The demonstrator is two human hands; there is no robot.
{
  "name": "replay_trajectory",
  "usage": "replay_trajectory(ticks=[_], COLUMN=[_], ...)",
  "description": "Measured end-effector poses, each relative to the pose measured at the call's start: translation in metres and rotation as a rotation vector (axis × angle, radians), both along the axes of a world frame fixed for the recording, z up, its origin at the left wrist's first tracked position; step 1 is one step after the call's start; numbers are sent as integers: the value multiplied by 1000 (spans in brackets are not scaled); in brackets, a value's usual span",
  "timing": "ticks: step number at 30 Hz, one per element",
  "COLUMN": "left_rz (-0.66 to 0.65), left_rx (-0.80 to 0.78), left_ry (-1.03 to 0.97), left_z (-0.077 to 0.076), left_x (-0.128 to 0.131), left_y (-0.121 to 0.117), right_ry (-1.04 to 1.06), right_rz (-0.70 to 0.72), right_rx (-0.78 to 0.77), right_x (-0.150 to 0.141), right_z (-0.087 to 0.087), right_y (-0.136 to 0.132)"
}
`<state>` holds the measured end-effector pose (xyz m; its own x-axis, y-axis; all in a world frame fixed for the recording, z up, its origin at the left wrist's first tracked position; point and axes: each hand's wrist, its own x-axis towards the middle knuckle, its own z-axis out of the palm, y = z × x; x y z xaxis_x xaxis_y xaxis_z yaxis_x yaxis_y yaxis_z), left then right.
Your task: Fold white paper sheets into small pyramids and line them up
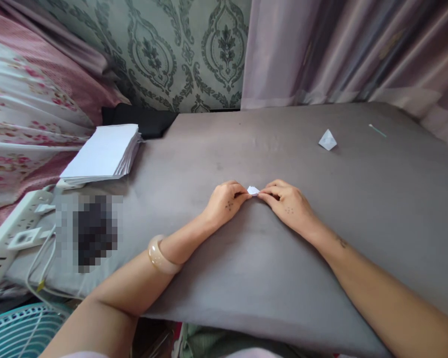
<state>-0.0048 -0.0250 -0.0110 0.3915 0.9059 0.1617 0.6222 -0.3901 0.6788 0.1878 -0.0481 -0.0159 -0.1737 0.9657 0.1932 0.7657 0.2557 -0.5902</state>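
Between my two hands is a small piece of folded white paper [252, 191], low over the grey-covered table [216, 258]. The fingertips of my left hand [229, 199] pinch its left end. On the other side, my right hand [288, 203] grips the right end with thumb and fingers. The fingers cover both ends, so the paper's full shape is hidden. Farther back to the right stands a folded white paper piece [327, 140] with a pointed top, apart from both hands.
A thick stack of white paper [102, 151] lies at the left, before a black item [141, 119]. Nearer are a white power strip [17, 223] with cables and a blurred dark patch. A thin stick [378, 131] lies at the far right. A turquoise fan [26, 328] stands lower left.
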Motion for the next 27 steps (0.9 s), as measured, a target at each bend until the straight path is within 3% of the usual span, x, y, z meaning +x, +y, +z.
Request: replay_trajectory(ticks=[9,18,22,27], left_rz=[139,201,219,225], left_rx=[-184,-308,-317,-279], left_ry=[-19,-56,-67,-58], left_z=[8,11,11,9], left_x=[6,9,9,9], left_y=[2,3,2,1], right_ry=[99,29,101,119], right_rz=[-86,-108,-13,-45], right_rx=[-136,-93,-111,-116], right_x=[-2,-7,-2,-3], right_z=[2,2,1,2], right_y=[8,10,10,10])
